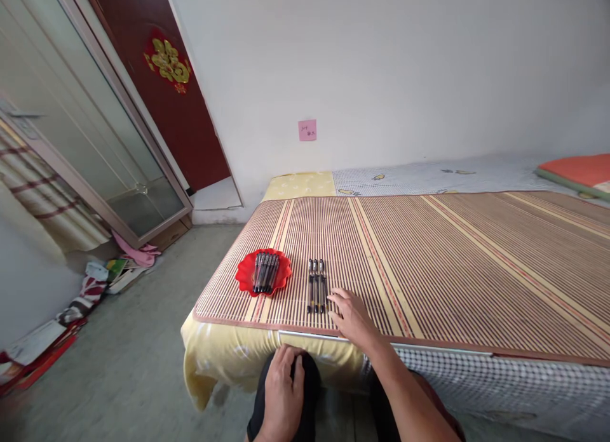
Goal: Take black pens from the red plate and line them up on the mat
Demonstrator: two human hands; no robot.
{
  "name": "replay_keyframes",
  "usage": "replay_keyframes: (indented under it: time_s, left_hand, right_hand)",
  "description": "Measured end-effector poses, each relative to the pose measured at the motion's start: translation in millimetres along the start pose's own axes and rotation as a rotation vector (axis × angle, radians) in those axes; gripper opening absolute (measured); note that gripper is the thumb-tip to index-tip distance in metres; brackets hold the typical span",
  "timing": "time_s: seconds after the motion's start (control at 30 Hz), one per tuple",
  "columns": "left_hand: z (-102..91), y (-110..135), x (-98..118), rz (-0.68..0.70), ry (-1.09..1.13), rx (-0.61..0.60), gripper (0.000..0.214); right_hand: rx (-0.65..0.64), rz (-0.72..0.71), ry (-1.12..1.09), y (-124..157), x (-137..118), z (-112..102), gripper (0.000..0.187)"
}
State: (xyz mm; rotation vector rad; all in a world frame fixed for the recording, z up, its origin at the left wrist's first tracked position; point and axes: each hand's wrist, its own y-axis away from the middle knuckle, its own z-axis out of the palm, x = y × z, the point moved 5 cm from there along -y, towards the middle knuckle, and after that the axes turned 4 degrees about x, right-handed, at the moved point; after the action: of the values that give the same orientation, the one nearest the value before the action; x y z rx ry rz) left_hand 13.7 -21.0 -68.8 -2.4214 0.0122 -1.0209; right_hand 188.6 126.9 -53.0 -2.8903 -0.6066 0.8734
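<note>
Three black pens [316, 286] lie side by side on the striped bamboo mat [405, 251], their lengths pointing away from me. Just to their right is my right hand [350, 315], fingers spread and slightly bent, with no object visible in it. Its fingertips are close to the rightmost pen; whether they touch it I cannot tell. My left hand [284, 388] lies flat over my knee and holds nothing. Left of the row stands a red scalloped plate [243, 274] bearing several similar pens [265, 272] in a bundle.
The mat covers a bed with a yellow sheet [229, 343] hanging over its front edge. A pink note [307, 130] is stuck on the wall. An orange folded cloth [579, 174] lies far right. A glass door [95, 112] and floor clutter [90, 289] are at left.
</note>
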Motion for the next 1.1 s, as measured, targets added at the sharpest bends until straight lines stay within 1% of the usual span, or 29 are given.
replay_keyframes:
  time_s: [0.17, 0.4, 0.6, 0.97, 1.03, 1.1]
  left_hand:
    - [0.2, 0, 0, 0.000, -0.002, 0.003, 0.020]
    - [2.8, 1, -4, -0.035, 0.020, -0.038, 0.022]
    - [3.4, 1, -5, -0.054, 0.041, -0.041, 0.021]
    - [4.5, 3, -8, -0.068, 0.041, -0.041, 0.021]
    - [4.6, 3, -8, -0.068, 0.043, -0.040, 0.021]
    - [4.3, 3, -8, -0.066, 0.042, -0.034, 0.021]
  right_hand:
    - [0.005, 0.000, 0.015, -1, 0, 1, 0.041]
    - [0.036, -0.019, 0.010, -2, -1, 2, 0.040]
    - [0.038, -0.011, 0.007, -2, 1, 4, 0.040]
    - [0.078, -0.038, -0.054, -1, 4, 5, 0.038]
    - [0.112, -0.035, -0.098, -1, 3, 1, 0.036]
    - [0.170, -0.040, -0.173, -1, -3, -10, 0.030]
